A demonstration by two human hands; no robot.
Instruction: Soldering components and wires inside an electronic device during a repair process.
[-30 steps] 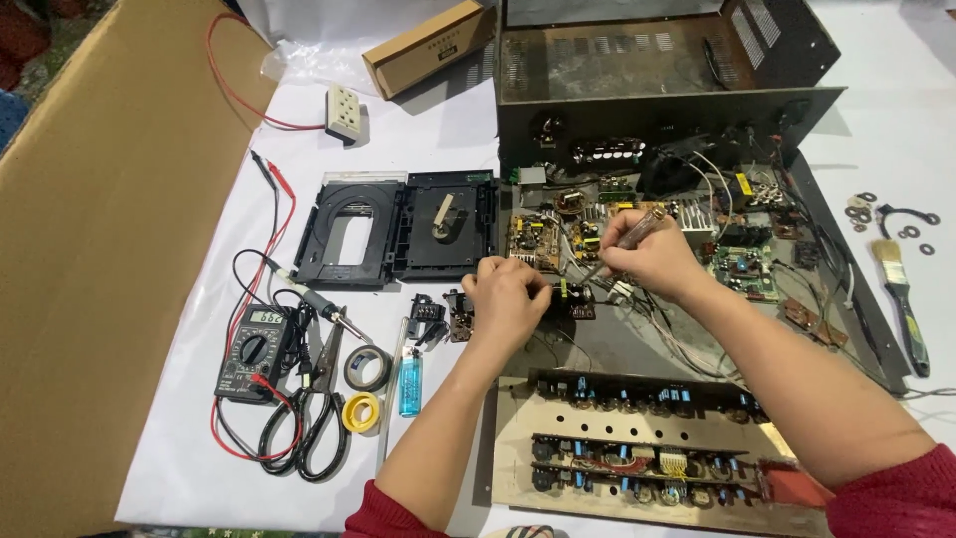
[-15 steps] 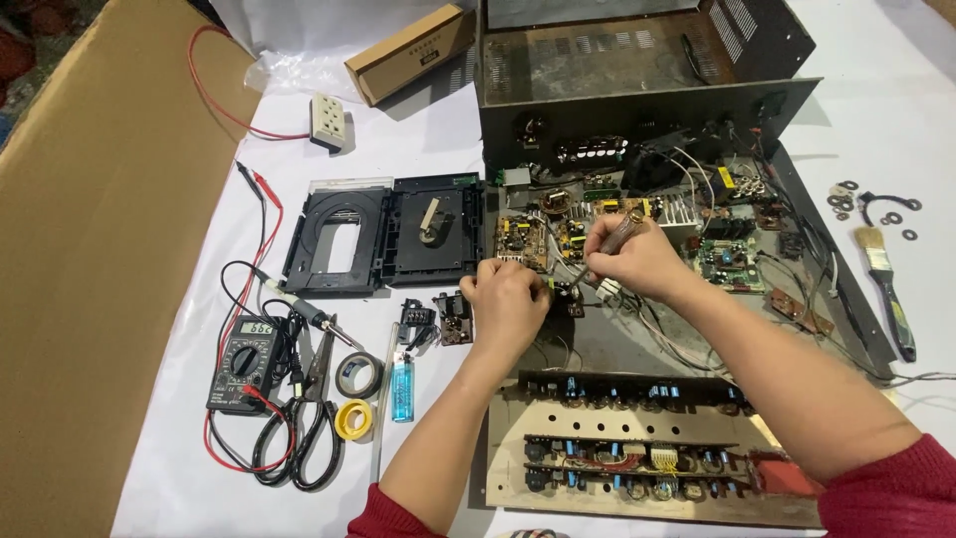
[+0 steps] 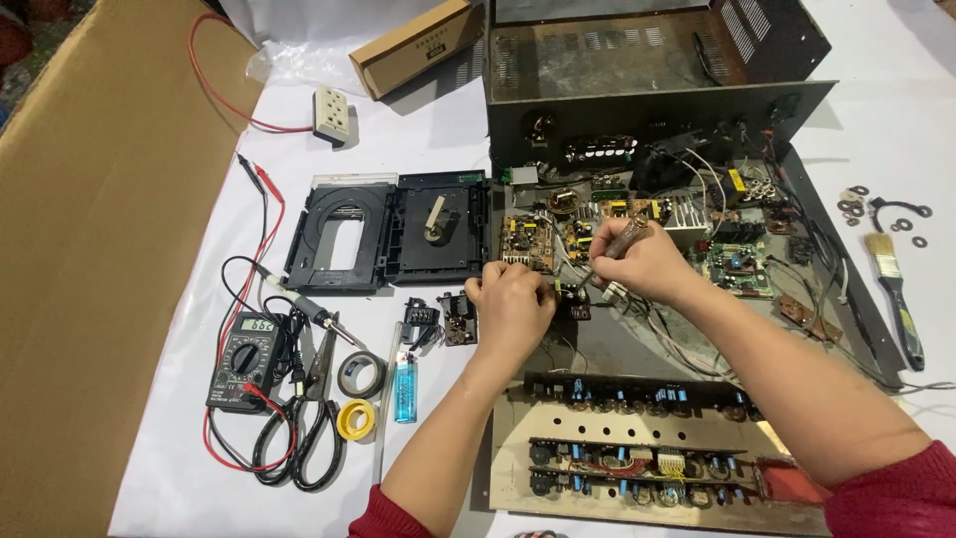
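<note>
An opened black metal chassis (image 3: 657,110) lies on the white table with circuit boards (image 3: 528,239) and loose wires inside. My right hand (image 3: 642,267) is shut on a wooden-handled tool (image 3: 619,242), its tip pointing down-left among the boards. My left hand (image 3: 513,304) rests just left of it with fingers curled at the edge of a small board; what it pinches is hidden. A front panel strip with knobs and components (image 3: 637,448) lies below both forearms.
A black disc tray mechanism (image 3: 388,234) sits left of the chassis. Further left lie a multimeter (image 3: 244,359) with red and black leads, scissors (image 3: 309,418), tape rolls (image 3: 360,374), a blue lighter (image 3: 405,391). A brush (image 3: 894,289) and washers lie at right, cardboard (image 3: 90,249) at far left.
The view has shifted slightly, so everything sits a little lower and to the left. Both hands stay at the same spot on the boards, with the tool still in my right hand.
</note>
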